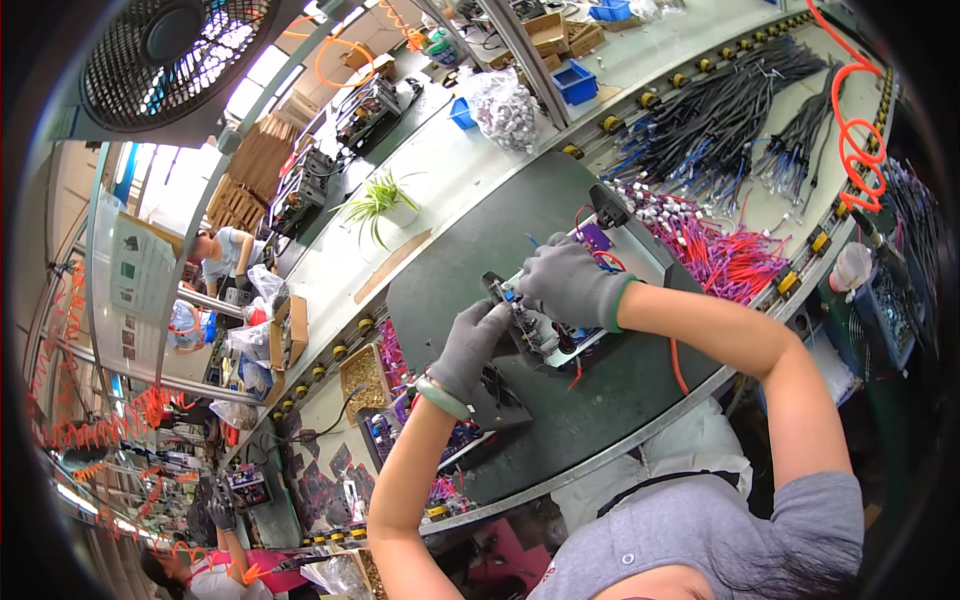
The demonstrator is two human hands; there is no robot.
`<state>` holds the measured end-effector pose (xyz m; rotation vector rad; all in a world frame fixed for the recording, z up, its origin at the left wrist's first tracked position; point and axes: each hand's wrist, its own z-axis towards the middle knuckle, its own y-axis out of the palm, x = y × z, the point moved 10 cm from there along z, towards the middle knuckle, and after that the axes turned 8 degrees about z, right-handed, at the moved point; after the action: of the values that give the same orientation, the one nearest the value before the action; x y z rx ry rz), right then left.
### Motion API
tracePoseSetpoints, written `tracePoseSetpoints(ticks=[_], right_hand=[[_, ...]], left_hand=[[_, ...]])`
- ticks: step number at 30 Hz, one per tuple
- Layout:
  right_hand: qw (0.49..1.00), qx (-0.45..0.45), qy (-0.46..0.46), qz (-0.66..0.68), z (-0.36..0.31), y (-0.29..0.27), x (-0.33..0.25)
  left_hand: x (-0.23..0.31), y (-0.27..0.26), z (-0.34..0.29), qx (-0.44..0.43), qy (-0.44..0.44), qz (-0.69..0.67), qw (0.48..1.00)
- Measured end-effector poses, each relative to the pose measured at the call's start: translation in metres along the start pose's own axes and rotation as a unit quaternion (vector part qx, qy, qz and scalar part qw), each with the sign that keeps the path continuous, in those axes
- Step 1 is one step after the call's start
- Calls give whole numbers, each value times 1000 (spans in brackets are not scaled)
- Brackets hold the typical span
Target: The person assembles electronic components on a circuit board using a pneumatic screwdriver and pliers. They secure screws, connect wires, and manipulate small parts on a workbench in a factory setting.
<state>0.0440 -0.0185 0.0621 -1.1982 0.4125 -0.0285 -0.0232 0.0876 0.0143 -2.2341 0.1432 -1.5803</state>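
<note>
On the dark green mat [430,290] in front of me lies an open electronics unit [645,255], a light metal tray with black end pieces and circuit boards inside. My left hand [470,350], in a grey glove, grips the near-left end of it beside a small populated board [530,328]. Over the same board, my right hand [575,282] is bent with its fingers closed; whatever is between the fingertips is hidden. A purple circuit board [597,237] and red wires show beyond my right knuckles. Next to my left wrist sits a black bracket part [500,400].
Red and purple wires [730,260] and black cables [715,100] are heaped to the right. A coiled orange hose [862,165] hangs there. A potted plant [385,205], a box of small brass-coloured parts [365,380] and a fan [165,60] stand left. Co-workers [225,255] are farther left.
</note>
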Motion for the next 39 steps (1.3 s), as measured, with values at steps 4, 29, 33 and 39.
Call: tracePoseSetpoints(ticks=[4, 29, 33, 39], right_hand=[[991, 129, -18, 34, -23, -24, -2], [877, -186, 197, 396, 8, 29, 38], [860, -209, 218, 411, 9, 28, 31], [780, -266, 194, 533, 7, 46, 27]], left_hand=[[75, -9, -39, 219, 195, 185, 938], [15, 17, -28, -2, 35, 240, 970], [12, 18, -29, 5, 31, 208, 978], [25, 23, -28, -10, 63, 231, 971]])
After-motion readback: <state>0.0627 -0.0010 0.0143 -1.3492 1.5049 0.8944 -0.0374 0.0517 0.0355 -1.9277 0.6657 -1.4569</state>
